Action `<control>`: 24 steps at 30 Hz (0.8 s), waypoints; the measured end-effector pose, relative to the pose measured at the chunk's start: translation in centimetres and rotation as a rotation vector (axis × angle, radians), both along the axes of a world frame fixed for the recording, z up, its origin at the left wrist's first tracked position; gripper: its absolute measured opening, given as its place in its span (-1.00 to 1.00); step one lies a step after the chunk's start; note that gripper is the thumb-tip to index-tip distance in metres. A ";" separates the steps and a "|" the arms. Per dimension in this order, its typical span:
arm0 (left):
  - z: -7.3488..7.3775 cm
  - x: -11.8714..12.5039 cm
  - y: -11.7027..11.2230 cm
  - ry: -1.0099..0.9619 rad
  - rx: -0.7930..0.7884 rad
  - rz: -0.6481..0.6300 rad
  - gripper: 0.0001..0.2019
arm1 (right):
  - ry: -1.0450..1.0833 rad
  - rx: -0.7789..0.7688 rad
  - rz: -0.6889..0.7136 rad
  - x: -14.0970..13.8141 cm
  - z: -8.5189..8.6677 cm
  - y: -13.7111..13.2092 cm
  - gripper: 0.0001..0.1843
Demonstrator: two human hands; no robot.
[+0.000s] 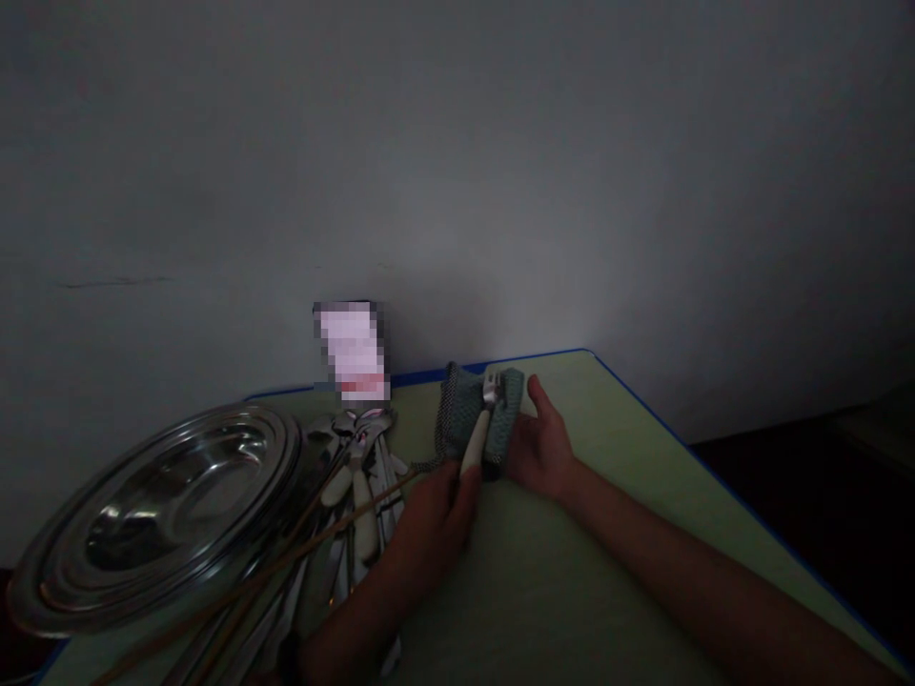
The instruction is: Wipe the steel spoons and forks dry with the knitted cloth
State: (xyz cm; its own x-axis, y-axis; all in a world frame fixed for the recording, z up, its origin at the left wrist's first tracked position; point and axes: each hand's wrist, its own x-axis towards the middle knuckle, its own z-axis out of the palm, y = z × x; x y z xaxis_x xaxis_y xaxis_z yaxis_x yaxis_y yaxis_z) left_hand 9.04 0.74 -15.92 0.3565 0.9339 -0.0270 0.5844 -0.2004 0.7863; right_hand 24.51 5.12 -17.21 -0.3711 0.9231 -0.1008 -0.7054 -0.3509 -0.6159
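Note:
My left hand (436, 519) is closed round the white handle of a small fork (477, 440), whose metal tines point up against a grey-blue cloth (461, 412). My right hand (541, 448) grips that cloth from the right, thumb up, bunching it round the fork's head. Both hands rest over a pale green table (629, 495) with a blue edge.
A pile of white-handled cutlery (361, 495) and thin wooden sticks (272, 572) lies left of my left hand. A large steel dish (157, 514) stands at the far left. A small blurred pinkish item (352, 351) leans on the grey wall behind.

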 end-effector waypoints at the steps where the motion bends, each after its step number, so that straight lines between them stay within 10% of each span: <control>1: 0.0 0.0 0.0 0.028 0.010 -0.011 -0.62 | -0.003 0.005 -0.018 0.0 -0.1 0.0 -0.37; 9: -0.1 0.1 -0.6 0.163 0.019 -0.098 -0.63 | -0.026 -0.034 -0.136 0.7 -0.4 0.9 -0.72; 24: -0.1 -0.3 -0.3 -0.130 -0.026 -0.026 -0.64 | 0.126 -0.119 -0.090 1.0 0.9 0.2 -0.24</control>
